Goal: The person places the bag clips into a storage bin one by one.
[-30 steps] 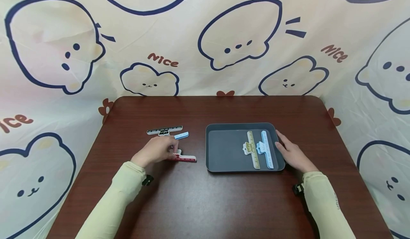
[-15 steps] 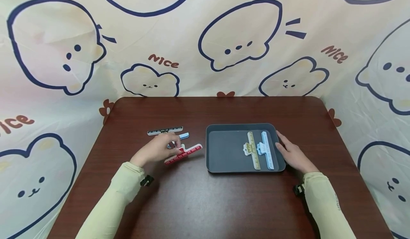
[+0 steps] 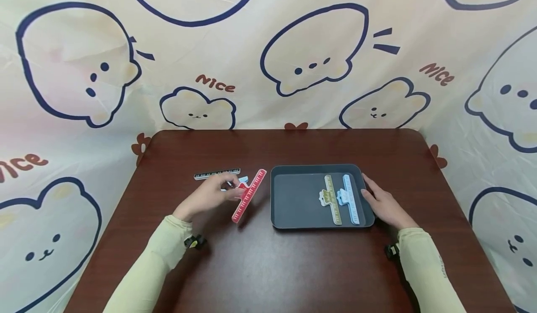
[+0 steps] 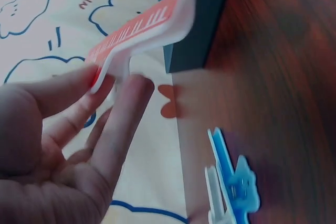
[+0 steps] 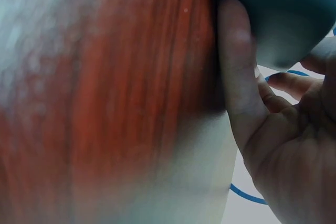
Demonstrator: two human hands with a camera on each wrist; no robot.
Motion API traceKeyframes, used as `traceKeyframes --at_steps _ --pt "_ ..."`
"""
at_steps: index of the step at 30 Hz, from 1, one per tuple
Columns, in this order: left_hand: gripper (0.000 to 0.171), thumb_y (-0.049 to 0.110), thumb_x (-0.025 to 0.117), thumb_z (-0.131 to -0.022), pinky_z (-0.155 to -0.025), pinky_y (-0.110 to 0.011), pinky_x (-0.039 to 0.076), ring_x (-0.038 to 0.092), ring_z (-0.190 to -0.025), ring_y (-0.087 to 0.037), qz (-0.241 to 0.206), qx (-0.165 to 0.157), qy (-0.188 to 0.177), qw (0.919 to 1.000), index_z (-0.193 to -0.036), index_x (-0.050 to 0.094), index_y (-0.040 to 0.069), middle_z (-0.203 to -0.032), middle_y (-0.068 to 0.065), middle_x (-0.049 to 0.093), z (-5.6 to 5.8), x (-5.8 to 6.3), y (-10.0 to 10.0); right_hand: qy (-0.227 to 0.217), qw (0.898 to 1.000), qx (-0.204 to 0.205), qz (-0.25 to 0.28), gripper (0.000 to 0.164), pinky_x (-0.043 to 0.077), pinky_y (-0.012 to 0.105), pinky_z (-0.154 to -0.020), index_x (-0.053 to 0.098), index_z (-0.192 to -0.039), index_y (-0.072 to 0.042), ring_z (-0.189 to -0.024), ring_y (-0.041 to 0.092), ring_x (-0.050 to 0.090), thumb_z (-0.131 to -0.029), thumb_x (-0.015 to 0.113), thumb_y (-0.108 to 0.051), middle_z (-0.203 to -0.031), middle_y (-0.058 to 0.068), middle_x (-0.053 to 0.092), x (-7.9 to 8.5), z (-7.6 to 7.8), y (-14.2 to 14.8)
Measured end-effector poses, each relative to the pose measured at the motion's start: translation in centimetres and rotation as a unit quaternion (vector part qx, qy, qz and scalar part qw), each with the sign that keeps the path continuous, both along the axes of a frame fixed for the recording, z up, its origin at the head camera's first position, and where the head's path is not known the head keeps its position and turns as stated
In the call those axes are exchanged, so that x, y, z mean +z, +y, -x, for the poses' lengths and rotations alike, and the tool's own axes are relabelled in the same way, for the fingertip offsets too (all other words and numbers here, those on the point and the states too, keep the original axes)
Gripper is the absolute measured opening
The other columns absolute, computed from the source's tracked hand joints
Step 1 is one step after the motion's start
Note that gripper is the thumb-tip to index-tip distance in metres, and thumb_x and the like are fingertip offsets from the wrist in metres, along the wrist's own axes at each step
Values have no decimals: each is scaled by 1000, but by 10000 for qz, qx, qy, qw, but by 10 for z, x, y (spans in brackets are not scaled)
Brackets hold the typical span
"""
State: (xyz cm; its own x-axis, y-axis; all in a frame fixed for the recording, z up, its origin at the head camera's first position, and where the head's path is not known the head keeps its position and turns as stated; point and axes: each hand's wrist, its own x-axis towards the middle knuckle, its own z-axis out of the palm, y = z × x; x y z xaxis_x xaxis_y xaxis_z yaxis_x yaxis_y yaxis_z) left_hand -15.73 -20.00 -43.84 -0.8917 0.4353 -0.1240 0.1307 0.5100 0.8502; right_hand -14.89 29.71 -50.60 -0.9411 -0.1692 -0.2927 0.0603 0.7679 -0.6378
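Note:
My left hand (image 3: 211, 193) pinches a red ruler clip (image 3: 250, 195) between thumb and fingers, its long bar tilted above the table left of the tray. In the left wrist view the clip's red bar (image 4: 137, 27) shows its white side edge. A black-and-white ruler clip (image 3: 216, 173) and a blue clip (image 4: 239, 184) lie behind and below that hand, partly hidden by it in the head view. My right hand (image 3: 387, 203) rests with extended fingers against the right edge of the grey tray (image 3: 293, 201); its thumb (image 5: 234, 40) lies along the tray's side.
Inside the tray, a yellow-green ruler clip (image 3: 333, 200) and a light-blue ruler clip (image 3: 351, 199) lie side by side at the right. The brown table (image 3: 268, 266) ends at a printed cloth (image 3: 251, 52) behind and beside it.
My left hand has lifted the red ruler clip off the table and turned it from lying nearly crosswise to a steep slant. The right hand and tray stay in place.

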Motion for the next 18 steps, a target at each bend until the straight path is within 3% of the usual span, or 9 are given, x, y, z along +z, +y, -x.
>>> traceKeyframes --at_steps 4,11,14,18 --pt "10 12 76 -95 -87 -54 61 69 -91 -33 -507 500 -525 9961 -98 69 5 -100 -15 65 0 0 4 11 10000 15 51 69 27 74 -115 4 -168 -21 -150 56 23 -112 35 -47 -169 29 16 0 0 1" --pt "15 9 74 -96 -90 -54 60 71 -98 -44 -846 959 -851 9881 -104 71 -2 -104 -17 64 0 0 8 -13 10000 33 27 69 27 74 -115 3 -168 -20 -151 56 23 -113 34 -46 -169 29 16 1 0 0" --pt "16 13 75 -96 -85 -48 62 69 -95 -39 -749 1079 -846 9877 -105 71 0 -102 -16 64 0 1 10 -5 10000 26 32 69 28 74 -115 4 -168 -20 -150 56 23 -113 35 -46 -169 29 17 2 -1 1" --pt "16 16 76 -95 -76 -39 58 62 -90 -30 -483 1136 -760 9894 -104 72 4 -102 -14 65 -1 3 12 -1 10000 17 47 68 28 74 -114 5 -168 -20 -150 57 24 -113 35 -46 -168 30 19 2 -1 0"
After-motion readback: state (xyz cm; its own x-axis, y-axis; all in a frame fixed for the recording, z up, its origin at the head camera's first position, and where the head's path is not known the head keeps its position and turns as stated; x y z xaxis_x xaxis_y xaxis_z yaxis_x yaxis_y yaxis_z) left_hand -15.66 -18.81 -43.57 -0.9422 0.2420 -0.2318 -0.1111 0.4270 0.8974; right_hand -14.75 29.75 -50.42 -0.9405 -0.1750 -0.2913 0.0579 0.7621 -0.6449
